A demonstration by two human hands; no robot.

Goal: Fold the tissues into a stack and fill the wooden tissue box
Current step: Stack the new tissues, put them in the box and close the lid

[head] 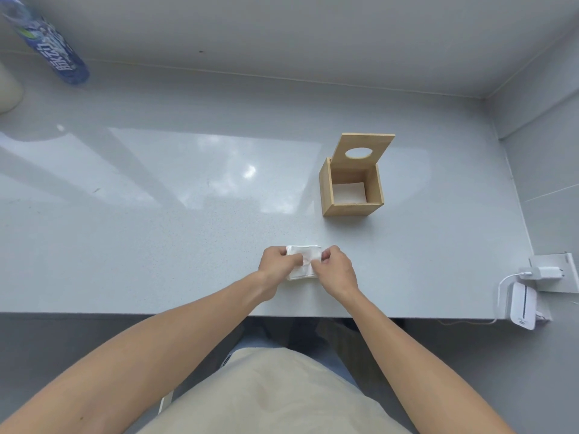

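Observation:
A small white folded tissue [303, 258] lies on the grey table near its front edge. My left hand [277, 263] pinches its left side and my right hand [336, 267] pinches its right side, fingertips almost meeting over the middle. Farther back and to the right stands the wooden tissue box [352, 209], its lid [363, 150] with a round hole tipped up and open. White tissue [349, 192] lies flat at the bottom of the box.
A blue-labelled plastic bottle [54, 47] stands at the far left corner beside a pale object [9, 89]. A white charger with cable [540, 272] and a white device [521, 310] sit at the table's right edge. Walls close the back and right.

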